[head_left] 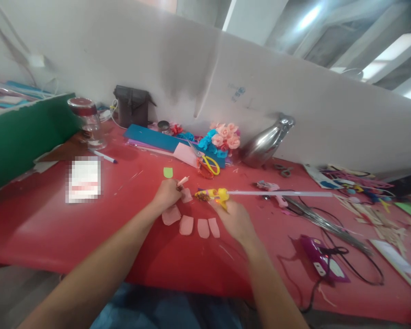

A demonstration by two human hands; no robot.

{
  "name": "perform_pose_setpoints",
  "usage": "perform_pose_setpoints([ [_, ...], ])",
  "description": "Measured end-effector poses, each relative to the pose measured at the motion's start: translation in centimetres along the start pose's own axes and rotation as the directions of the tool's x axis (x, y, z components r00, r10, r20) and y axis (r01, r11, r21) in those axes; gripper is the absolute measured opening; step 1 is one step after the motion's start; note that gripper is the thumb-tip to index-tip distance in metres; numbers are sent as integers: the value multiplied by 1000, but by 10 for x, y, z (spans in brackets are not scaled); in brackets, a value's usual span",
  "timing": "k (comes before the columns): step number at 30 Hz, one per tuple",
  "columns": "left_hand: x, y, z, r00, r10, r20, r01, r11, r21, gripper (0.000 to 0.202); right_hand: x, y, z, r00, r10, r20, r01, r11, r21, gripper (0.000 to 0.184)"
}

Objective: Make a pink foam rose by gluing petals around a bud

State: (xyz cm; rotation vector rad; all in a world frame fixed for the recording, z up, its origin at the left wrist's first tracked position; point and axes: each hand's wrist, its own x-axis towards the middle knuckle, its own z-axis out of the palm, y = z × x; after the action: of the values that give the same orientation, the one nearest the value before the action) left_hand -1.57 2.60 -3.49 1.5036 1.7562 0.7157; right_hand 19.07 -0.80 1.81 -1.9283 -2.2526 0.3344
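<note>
My left hand (167, 193) pinches a small rolled pale-pink piece (183, 180), perhaps a bud, its lower end hidden by the fingers. Beside those fingertips is a pink petal (187, 196); whether it is held or lies on the table, I cannot tell. A yellow glue gun (222, 195) is gripped in my right hand (235, 220), its nozzle pointing left toward the petal. From its back a long clear glue stick (277, 193) sticks out to the right. Several more pink petals (186, 225) lie in a row below the hands. A green cut piece (168, 172) lies above my left hand.
Orange-and-yellow-handled scissors (208, 166) and paper flowers (226, 137) lie behind the hands on the red table (130, 242). A steel jug (265, 144) leans at the wall. Right are wires (329, 224) and a purple power strip (324, 260); left, a glass jar (92, 130).
</note>
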Motion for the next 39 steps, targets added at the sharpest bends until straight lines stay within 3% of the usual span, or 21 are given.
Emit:
perform_pose_setpoints([
  [12, 1, -2, 2, 999, 23, -24, -23, 999, -25, 8, -1, -8, 0, 998, -61, 33, 63, 997, -53, 46],
  [27, 1, 0, 1, 1000, 8, 1, -8, 999, -34, 11, 3, -7, -5, 999, -16, 40, 20, 993, -119, 51],
  [39, -1, -1, 1, 999, 38, -17, -38, 999, -4, 8, 3, -1, -7, 999, -28, -19, 27, 999, -37, 50],
])
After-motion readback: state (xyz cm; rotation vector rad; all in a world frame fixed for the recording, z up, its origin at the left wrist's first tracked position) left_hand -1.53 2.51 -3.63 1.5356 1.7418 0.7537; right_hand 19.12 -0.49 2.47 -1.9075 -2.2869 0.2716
